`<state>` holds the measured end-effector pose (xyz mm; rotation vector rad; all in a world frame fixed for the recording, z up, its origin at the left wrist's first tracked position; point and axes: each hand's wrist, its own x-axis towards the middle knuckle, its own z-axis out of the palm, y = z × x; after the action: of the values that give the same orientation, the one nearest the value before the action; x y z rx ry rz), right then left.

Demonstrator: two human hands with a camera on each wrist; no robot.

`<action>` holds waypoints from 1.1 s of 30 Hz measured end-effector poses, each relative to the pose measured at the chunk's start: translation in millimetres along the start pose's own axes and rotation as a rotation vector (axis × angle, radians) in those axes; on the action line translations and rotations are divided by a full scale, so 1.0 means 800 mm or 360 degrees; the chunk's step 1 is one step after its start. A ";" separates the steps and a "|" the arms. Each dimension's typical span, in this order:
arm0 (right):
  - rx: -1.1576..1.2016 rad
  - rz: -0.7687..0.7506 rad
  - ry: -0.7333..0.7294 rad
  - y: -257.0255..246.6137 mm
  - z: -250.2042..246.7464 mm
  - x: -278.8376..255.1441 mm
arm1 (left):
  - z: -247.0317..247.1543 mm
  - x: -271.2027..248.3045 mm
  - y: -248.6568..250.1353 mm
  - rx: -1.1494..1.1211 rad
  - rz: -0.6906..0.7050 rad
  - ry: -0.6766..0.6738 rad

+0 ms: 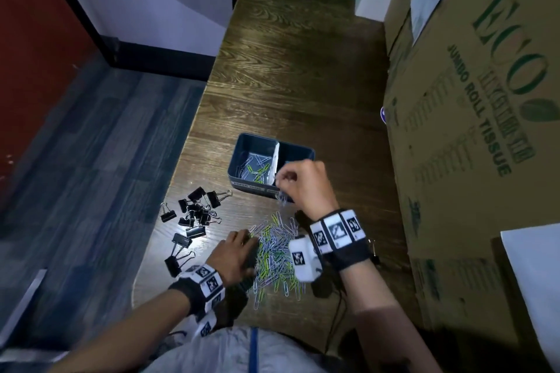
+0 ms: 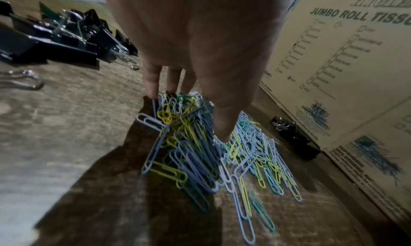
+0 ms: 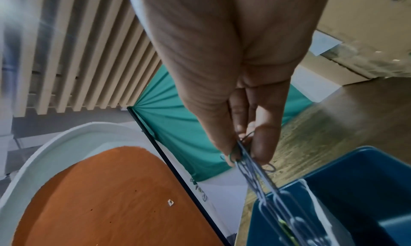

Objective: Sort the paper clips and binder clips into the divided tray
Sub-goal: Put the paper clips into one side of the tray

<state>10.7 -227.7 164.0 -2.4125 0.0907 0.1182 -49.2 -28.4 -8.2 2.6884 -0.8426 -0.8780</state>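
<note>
Pinching thin blue paper clips (image 3: pixel 251 169), the right hand (image 1: pixel 306 182) hangs over the blue tray (image 1: pixel 242 145); left hand (image 1: pixel 236 254) fingers straight on the multicoloured pile (image 2: pixel 200 144).

The right hand (image 1: pixel 306 183) is raised, its thumb and fingers (image 3: pixel 262 144) pinching a small bunch of paper clips (image 3: pixel 253 172) that dangles below them; the left hand (image 1: pixel 235 253) reaches down, fingers (image 2: pixel 151 84) extended, fingertips touching the paper clip pile (image 2: pixel 200 144); both wrists wear marker-tagged bands.
</note>
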 end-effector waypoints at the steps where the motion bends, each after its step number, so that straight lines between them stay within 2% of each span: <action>1: 0.0009 -0.0027 0.0047 -0.006 0.001 0.014 | 0.003 -0.002 0.002 0.0023 -0.0008 0.0031; 4: 0.0024 -0.0049 0.0160 -0.023 0.008 0.055 | 0.008 -0.002 0.005 0.0062 0.0008 0.0092; 8: 0.0067 0.0035 0.0128 -0.019 0.030 0.087 | 0.006 -0.002 0.006 -0.0005 0.0006 0.0117; 11: 0.0025 0.0036 0.0161 0.002 0.044 0.072 | 0.003 -0.004 0.005 -0.0013 -0.0026 0.0111; 14: -0.0006 -0.0004 0.0111 0.033 0.064 0.025 | 0.005 -0.007 0.003 -0.0021 -0.0115 0.0086; 17: -0.0139 0.0247 -0.0161 0.079 0.098 -0.030 | 0.011 -0.009 0.005 -0.0011 -0.0110 0.0035; 20: -0.0363 0.0614 -0.0687 0.121 0.136 -0.074 | 0.013 -0.006 0.014 0.0137 -0.0039 -0.0031; 22: -0.0516 0.0614 -0.0845 0.136 0.153 -0.093 | 0.016 0.001 0.017 0.0227 0.0010 -0.0050; 24: -0.0661 0.0416 -0.0738 0.140 0.166 -0.109 | 0.019 0.007 0.015 0.0252 0.0048 0.0003; 26: -0.0647 0.0298 -0.0552 0.139 0.172 -0.120 | 0.019 0.012 0.011 0.0199 0.0070 0.0055; 28: -0.0552 0.0308 -0.0439 0.142 0.174 -0.122 | 0.020 0.016 0.006 0.0067 0.0056 0.0083; 33: -0.0388 0.0449 -0.0384 0.147 0.164 -0.110 | -0.006 0.012 0.010 -0.0108 0.0130 0.0080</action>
<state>-96.5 -225.8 -1.3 -2.5931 0.3219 0.5776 -43.6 -40.1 -6.3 2.5872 -0.8879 -0.8027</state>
